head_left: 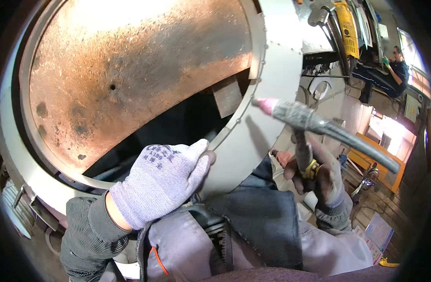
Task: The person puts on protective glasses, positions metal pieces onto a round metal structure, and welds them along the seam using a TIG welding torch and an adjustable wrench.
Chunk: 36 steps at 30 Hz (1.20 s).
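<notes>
My right hand [322, 176], in a glove with grey-brown fingers, grips a TIG welding torch [304, 117] by its handle, near a yellow band. The torch has a pink nozzle pointing left and a long dark back end slanting down to the right. Its nozzle is over the pale metal ring [279, 61], at the inner edge. My left hand [161, 178], in a light purple knitted glove, is closed, with thumb and forefinger at the ring's lower inner edge. Whatever lies between those fingers is hidden. Inside the ring sits a stained copper-coloured disc [145, 75], with a dark gap below it.
A small grey metal plate [227, 96] shows in the gap. Dark cloth [257, 221] covers my lap. At the far right, another person [394, 75] wears dark clothes and a green glove. An orange board [377, 162] and a yellow object [348, 30] are also on the right.
</notes>
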Motion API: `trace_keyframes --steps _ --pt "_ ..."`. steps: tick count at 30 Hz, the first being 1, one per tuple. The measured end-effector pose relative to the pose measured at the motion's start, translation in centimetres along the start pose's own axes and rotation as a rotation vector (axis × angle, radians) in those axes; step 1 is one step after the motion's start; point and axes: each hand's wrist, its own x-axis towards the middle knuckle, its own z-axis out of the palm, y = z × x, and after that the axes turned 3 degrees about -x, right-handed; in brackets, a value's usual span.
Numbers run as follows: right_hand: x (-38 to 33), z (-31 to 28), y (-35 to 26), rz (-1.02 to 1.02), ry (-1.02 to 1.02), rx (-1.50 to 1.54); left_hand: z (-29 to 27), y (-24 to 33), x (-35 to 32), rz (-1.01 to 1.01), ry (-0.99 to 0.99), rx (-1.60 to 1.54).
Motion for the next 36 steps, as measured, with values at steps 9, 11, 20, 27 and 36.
trace_keyframes --steps 9,11,20,27,36 --pt "-1.1 -0.9 3.3 0.015 -0.061 0.052 0.0 0.2 1.5 -0.007 0.002 -0.071" --pt "-1.7 -0.1 3.0 0.027 -0.076 0.131 -0.4 0.2 0.9 -0.049 -0.050 -0.139" --pt "-1.3 0.3 2.1 -0.083 -0.095 -0.039 -0.5 0.5 0.1 -0.046 -0.028 -0.155" --pt "-0.8 0.6 1.3 -0.045 -0.053 -0.101 -0.7 0.3 0.2 -0.026 -0.017 -0.175" --pt "-1.4 0.4 2.3 -0.068 -0.006 -0.107 -0.2 -0.3 0.4 0.046 0.016 -0.155"
